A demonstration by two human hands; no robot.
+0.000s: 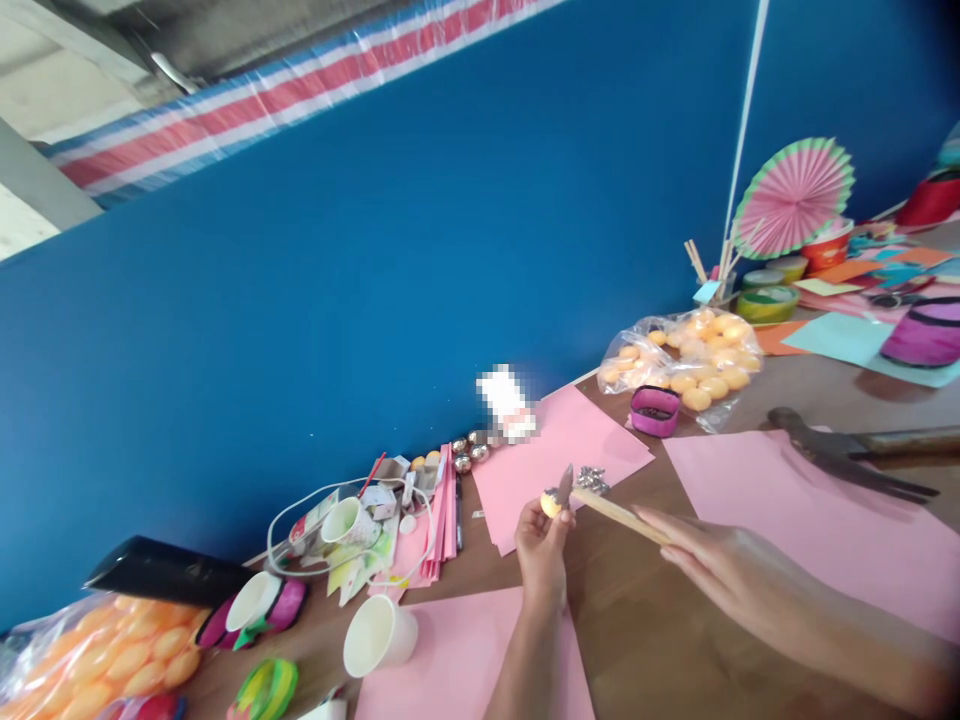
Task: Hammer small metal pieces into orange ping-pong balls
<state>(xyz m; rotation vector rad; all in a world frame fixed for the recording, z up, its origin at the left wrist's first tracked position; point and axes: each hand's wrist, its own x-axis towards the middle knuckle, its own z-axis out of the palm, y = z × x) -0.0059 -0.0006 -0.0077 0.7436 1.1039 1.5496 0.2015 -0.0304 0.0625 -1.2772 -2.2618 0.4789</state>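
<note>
My left hand (543, 550) pinches a small orange ball (551, 505) that carries some silvery bits on its upper side. My right hand (712, 560) grips a flat, pale wooden stick (622, 515), its far end close to the ball. A pointed grey-brown piece (566, 484) stands between the stick's tip and the ball; whether it is joined to the stick I cannot tell. Just beyond lies a small heap of shiny silver pieces (592, 480) at the edge of a pink sheet (559, 425). Several silver-covered balls (469, 455) rest beside that sheet, to its left.
A hammer (840, 450) lies at right on another pink sheet (757, 480). Bags of orange balls (697, 360) stand at back right and front left. A white cup (381, 636), a magenta pouch (655, 411) and a white cable (281, 510) are around. A blue partition (375, 250) bounds the table.
</note>
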